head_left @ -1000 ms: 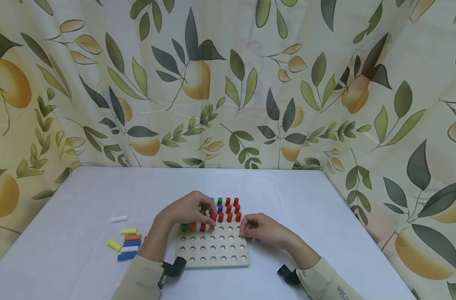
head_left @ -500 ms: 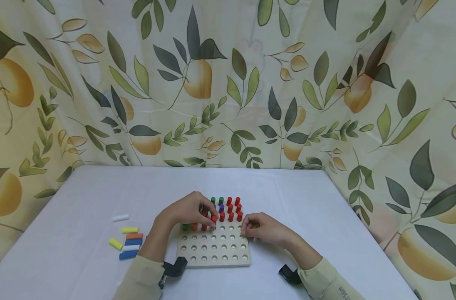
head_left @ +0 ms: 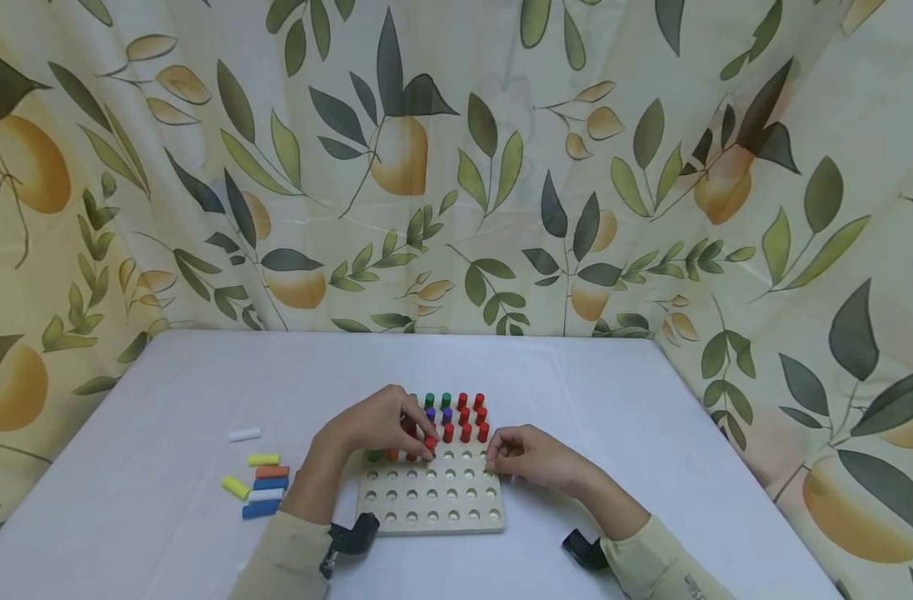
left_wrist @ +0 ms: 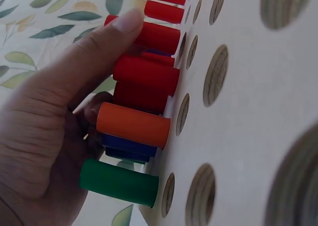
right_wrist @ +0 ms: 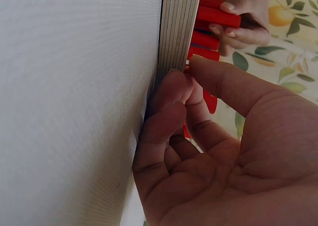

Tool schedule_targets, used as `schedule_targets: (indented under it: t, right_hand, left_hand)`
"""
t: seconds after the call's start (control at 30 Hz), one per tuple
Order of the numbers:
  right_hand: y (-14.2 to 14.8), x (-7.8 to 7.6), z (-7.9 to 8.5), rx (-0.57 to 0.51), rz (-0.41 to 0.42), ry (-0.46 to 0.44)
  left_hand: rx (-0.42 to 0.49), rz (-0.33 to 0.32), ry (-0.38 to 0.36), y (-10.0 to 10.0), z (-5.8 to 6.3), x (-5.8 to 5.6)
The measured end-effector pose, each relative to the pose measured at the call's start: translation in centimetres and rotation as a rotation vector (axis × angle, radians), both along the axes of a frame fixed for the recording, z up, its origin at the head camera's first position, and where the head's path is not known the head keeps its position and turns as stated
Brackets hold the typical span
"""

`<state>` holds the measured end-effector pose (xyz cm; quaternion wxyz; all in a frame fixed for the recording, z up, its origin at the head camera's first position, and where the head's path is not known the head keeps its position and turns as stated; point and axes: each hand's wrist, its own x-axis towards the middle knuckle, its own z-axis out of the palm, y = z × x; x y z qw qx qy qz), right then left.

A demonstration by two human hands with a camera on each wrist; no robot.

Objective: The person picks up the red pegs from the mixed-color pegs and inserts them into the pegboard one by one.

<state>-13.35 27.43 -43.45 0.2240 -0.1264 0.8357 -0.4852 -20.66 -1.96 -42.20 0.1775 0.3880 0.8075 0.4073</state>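
Note:
A pale wooden pegboard (head_left: 422, 506) with rows of round holes lies on the white table. My left hand (head_left: 381, 421) reaches over its left part and pinches a red peg (left_wrist: 161, 38), which stands upright with its lower end at the board. In the same row stand a green peg (left_wrist: 119, 182), an orange peg (left_wrist: 133, 124) and another red peg (left_wrist: 146, 73). Behind them are red, purple and green pegs, some hidden by my left hand. My right hand (head_left: 535, 457) grips the board's right edge, thumb on top and fingers curled against the side.
Left of the board lie loose pegs: a yellow peg (head_left: 264, 460), an orange peg (head_left: 272, 472), a blue peg (head_left: 260, 509) and several others. A white peg (head_left: 245, 435) lies farther back. A patterned curtain (head_left: 456, 208) hangs behind the table (head_left: 576, 375).
The whole head view has shifted slightly to the right. My left hand keeps its pinch on the red peg, which looks a little lower at the board. My right hand stays at the edge.

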Motion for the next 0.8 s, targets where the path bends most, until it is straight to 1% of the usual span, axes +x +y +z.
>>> schedule_targets:
  t: [0.1,0.37,0.6,0.8]
  right_hand:
    - [0.03,-0.02,0.03,0.002,0.003,0.004]
    - [-0.05,-0.05,0.09,0.017,0.005,0.004]
    - [-0.09,0.00,0.10,0.015,0.005,0.007]
    - [-0.06,-0.05,0.12,0.017,0.004,0.004]
  left_hand:
    - [-0.004,0.009,0.002,0.06,-0.05,0.00]
    - [-0.057,0.031,0.012,0.13,0.03,0.04]
    - [-0.066,0.044,0.028,0.29,0.01,0.07]
    - [-0.077,0.042,0.023,0.45,0.20,0.16]
